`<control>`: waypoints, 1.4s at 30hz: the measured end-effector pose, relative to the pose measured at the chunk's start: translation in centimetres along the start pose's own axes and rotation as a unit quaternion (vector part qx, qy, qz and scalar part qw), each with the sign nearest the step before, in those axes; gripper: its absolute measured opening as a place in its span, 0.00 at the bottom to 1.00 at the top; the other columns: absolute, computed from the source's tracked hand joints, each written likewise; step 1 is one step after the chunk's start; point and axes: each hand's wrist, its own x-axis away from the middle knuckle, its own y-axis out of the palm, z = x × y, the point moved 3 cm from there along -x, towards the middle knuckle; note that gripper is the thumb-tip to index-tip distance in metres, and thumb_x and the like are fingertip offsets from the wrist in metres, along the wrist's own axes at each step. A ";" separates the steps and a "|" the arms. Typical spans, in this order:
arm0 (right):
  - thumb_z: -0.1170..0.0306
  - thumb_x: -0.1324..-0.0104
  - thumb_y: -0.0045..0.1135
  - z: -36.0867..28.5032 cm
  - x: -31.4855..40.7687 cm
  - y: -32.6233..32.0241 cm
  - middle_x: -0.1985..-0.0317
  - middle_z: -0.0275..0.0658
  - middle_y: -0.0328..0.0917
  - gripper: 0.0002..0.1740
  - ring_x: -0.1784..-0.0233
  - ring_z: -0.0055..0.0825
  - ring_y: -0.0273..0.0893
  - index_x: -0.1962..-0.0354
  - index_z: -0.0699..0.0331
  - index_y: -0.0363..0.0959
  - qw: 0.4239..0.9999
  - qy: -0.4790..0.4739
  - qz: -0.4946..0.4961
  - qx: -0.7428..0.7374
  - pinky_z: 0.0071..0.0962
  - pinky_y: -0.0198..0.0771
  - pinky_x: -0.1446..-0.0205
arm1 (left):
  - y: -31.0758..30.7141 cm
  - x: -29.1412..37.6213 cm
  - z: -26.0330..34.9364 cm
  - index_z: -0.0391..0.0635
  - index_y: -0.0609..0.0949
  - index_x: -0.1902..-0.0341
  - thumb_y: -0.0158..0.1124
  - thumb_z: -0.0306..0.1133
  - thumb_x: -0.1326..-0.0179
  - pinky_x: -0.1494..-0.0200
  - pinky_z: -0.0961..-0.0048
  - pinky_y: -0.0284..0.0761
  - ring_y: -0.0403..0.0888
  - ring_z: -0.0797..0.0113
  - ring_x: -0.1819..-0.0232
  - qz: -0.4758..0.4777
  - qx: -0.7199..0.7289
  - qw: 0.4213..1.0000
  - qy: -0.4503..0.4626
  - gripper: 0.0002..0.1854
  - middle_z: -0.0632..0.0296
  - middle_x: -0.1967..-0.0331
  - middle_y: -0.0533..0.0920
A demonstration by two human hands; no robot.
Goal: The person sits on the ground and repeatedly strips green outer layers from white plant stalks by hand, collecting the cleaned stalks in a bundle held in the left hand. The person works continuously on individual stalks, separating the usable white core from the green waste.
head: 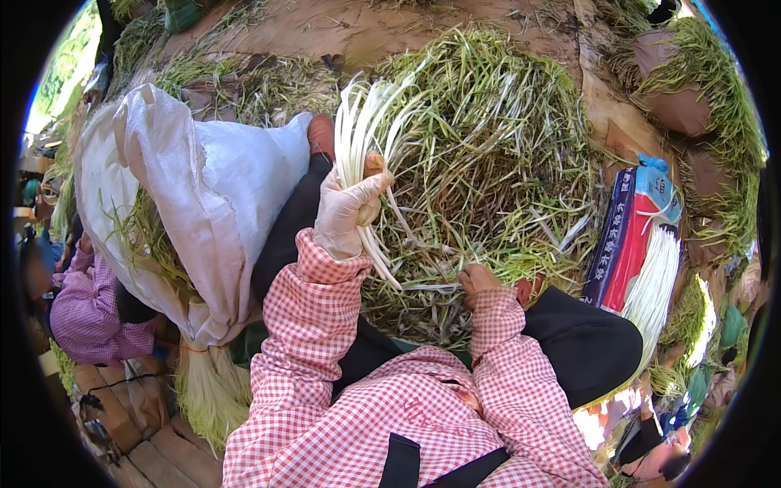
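My left hand (349,210) wears a thin pale glove and grips a bunch of white leafy-vegetable stalks (354,131), perhaps blanched chives. Their white ends fan out above the fist, and a few strands hang out below it. Close to my right knee, my right hand (479,283) is bare, with its fingers curled at the lower edge of a heap of green and withered leaves (488,140). A thin pale strand lies beside those fingertips; whether they pinch anything is hidden.
A white woven sack (244,158) with leaves in it stands at left, above a tied pale bundle (210,390). On the right, long white stalks (650,274) lie beside a printed red and blue bag (634,238). Another person in checked clothing (100,311) sits far left.
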 end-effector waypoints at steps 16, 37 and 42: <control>0.69 0.41 0.57 -11.9 2.2 -2.6 0.67 0.36 0.70 0.12 0.64 0.30 0.69 0.60 0.65 0.72 0.945 -0.169 -0.080 -0.268 0.33 0.63 0.60 | -1.2 0.1 1.1 0.42 0.76 0.58 0.63 0.21 0.46 0.89 0.86 0.50 0.58 0.85 0.91 -0.019 0.067 0.997 -0.014 0.11 0.64 0.75 0.79; 0.67 0.42 0.59 -17.1 2.2 -4.8 0.53 0.43 0.69 0.20 0.51 0.36 0.68 0.54 0.64 0.68 0.884 -0.425 0.133 -0.143 0.35 0.64 0.49 | -1.7 -0.5 -0.1 0.43 0.73 0.53 0.60 0.23 0.42 0.89 0.87 0.49 0.57 0.85 0.91 -0.099 0.183 0.977 -0.055 0.13 0.60 0.72 0.81; 0.64 0.31 0.47 -13.6 3.8 -3.1 0.77 0.37 0.72 0.12 0.72 0.24 0.72 0.61 0.66 0.70 0.856 -0.204 -0.013 -0.474 0.26 0.66 0.66 | -1.6 -0.4 0.2 0.41 0.75 0.53 0.64 0.25 0.44 0.89 0.88 0.52 0.59 0.86 0.90 0.025 0.073 0.997 -0.006 0.14 0.61 0.70 0.81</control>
